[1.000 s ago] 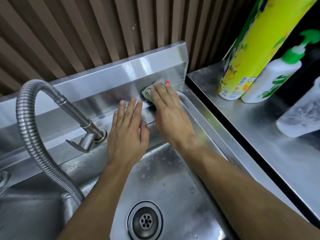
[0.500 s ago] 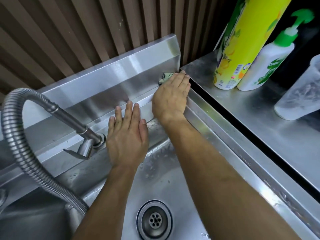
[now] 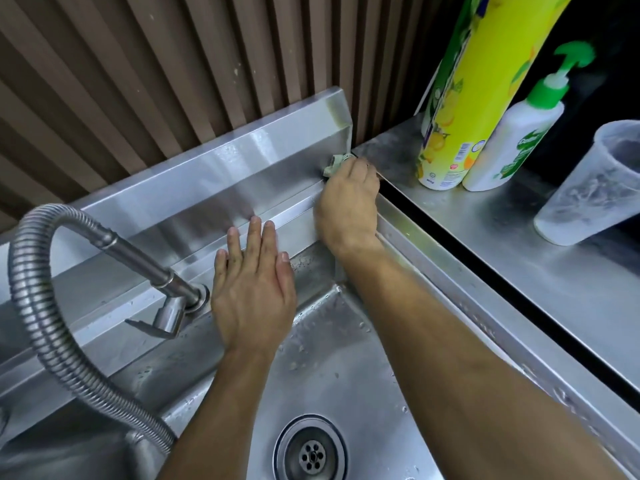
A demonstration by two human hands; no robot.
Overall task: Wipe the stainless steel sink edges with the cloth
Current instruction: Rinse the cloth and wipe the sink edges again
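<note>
**K:** Brown slatted wall panel (image 3: 173,81) behind, steel counter (image 3: 519,271) on the right. Hand poses?

**R:** Right hand (image 3: 349,206) is at the back-right corner of the sink (image 3: 450,282), forearm running diagonally across the basin from bottom right. Fingers curled down over the cloth (image 3: 335,163), clamped on it and pressing it into the joint where the backsplash (image 3: 207,188) meets the rim. Left hand (image 3: 252,289) lies flat, palm down, fingers straight and together, pointing away from the person, braced on the back ledge. It holds nothing.

**K:** Cloth orientation?

**R:** Mostly hidden under the fingers. Only a bunched greenish bit pokes out past the fingertips, toward the backsplash end. Can't tell its long axis.

**K:** Surroundings?

**R:** Faucet (image 3: 166,285) with flexible ribbed hose (image 3: 38,306) sits just left of the left hand, not touching it. Drain (image 3: 312,453) in the basin floor between the forearms; water droplets across the basin. On the counter: tall yellow-green bottle (image 3: 464,98), white pump bottle (image 3: 512,140) touching it, clear plastic cup (image 3: 588,188) further right. A dark gap separates sink and counter; the right hand's knuckles are right at it.
</note>
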